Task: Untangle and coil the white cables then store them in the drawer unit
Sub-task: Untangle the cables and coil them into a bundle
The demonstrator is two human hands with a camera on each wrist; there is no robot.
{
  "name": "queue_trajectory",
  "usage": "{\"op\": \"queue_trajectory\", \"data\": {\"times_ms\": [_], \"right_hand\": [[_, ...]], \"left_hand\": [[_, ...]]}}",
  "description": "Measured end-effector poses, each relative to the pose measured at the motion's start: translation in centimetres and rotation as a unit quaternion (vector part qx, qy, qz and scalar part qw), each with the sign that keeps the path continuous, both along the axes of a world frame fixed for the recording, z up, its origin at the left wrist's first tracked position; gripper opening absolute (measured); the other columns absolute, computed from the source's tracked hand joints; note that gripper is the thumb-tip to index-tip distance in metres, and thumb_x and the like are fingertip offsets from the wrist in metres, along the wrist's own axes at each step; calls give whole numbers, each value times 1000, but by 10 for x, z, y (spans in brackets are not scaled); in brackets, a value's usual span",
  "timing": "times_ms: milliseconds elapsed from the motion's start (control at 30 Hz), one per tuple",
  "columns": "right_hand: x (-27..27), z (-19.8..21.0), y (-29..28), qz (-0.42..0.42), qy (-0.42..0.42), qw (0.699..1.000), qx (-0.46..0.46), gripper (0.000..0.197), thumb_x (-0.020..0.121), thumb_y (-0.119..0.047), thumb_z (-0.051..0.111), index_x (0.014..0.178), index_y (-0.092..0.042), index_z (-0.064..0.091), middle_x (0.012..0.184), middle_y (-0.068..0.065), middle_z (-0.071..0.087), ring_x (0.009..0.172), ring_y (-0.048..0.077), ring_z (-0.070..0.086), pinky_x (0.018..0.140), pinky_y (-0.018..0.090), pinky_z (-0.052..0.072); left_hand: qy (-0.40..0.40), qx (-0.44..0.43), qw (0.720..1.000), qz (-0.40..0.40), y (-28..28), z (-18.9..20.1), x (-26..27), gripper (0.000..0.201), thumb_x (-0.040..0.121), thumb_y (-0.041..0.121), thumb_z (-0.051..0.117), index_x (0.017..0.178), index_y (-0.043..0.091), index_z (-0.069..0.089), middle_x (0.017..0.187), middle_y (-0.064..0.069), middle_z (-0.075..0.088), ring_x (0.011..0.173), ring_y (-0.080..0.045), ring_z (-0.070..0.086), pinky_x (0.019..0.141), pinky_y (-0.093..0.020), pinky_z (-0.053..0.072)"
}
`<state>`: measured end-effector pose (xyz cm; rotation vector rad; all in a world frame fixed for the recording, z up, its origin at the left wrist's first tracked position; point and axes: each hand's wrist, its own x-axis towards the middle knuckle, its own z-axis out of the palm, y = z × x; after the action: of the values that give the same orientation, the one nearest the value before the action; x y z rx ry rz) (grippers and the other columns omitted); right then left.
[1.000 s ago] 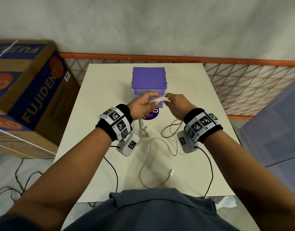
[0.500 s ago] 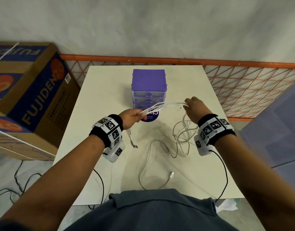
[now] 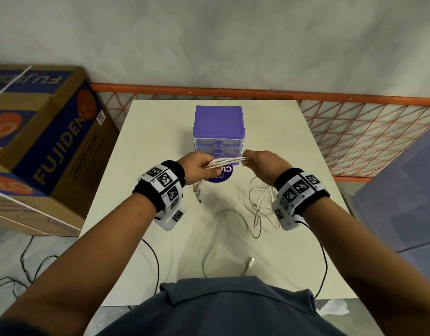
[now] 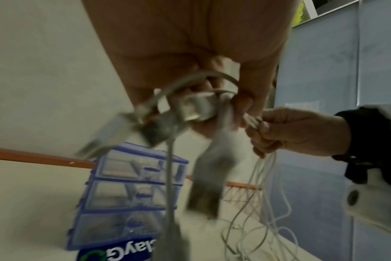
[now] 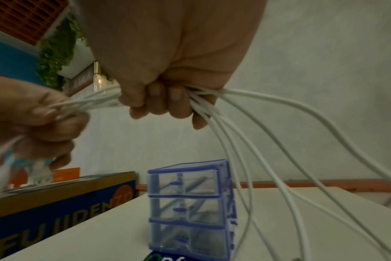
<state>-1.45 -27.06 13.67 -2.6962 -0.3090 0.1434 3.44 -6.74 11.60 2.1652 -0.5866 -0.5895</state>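
A bundle of white cables (image 3: 224,162) stretches between my two hands above the table, just in front of the purple drawer unit (image 3: 218,128). My left hand (image 3: 199,166) grips one end, with blurred plugs (image 4: 212,178) dangling below it. My right hand (image 3: 260,161) holds the other end in a fist, and several strands (image 5: 268,159) fall from it to a loose heap (image 3: 262,204) on the table. One more white cable (image 3: 223,241) lies looped near the front edge, its plug (image 3: 250,261) free. All three clear drawers (image 5: 185,206) are closed.
A round purple sticker (image 3: 221,174) lies in front of the drawer unit. The white table (image 3: 155,146) is ringed by an orange mesh fence (image 3: 354,137). A large cardboard box (image 3: 46,141) stands to the left. Black wrist-camera leads (image 3: 323,260) hang off the table's front.
My hands were spread apart half a second ago with the cables stretched wide. They have come back together in front of the drawer unit, and the bundle between them is short again.
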Motion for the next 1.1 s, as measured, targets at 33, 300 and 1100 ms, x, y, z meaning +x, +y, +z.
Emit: {"op": "queue_trajectory", "data": {"times_ms": [33, 300, 1100], "right_hand": [[-1, 1, -5, -8, -4, 1000, 6, 25, 95, -16, 40, 114, -7, 53, 91, 15, 61, 84, 29, 53, 69, 26, 30], [6, -9, -16, -34, 23, 999, 25, 19, 93, -16, 44, 103, -8, 58, 60, -11, 42, 71, 24, 44, 66, 26, 30], [13, -19, -12, -77, 50, 971, 223, 24, 96, -15, 37, 75, -23, 45, 61, -6, 38, 47, 3, 36, 48, 14, 29]], "left_hand": [[24, -14, 1000, -1, 3, -1, 0, 6, 90, 15, 56, 94, 14, 60, 70, 7, 56, 57, 6, 54, 55, -5, 39], [147, -123, 981, 25, 2, 0, -4, 20, 98, 11, 37, 106, 9, 55, 73, -3, 40, 37, 1, 40, 39, -12, 29], [294, -278, 911, 78, 9, 20, 4, 57, 66, -2, 46, 122, 5, 49, 99, -16, 57, 68, -14, 60, 46, -18, 47]]}}
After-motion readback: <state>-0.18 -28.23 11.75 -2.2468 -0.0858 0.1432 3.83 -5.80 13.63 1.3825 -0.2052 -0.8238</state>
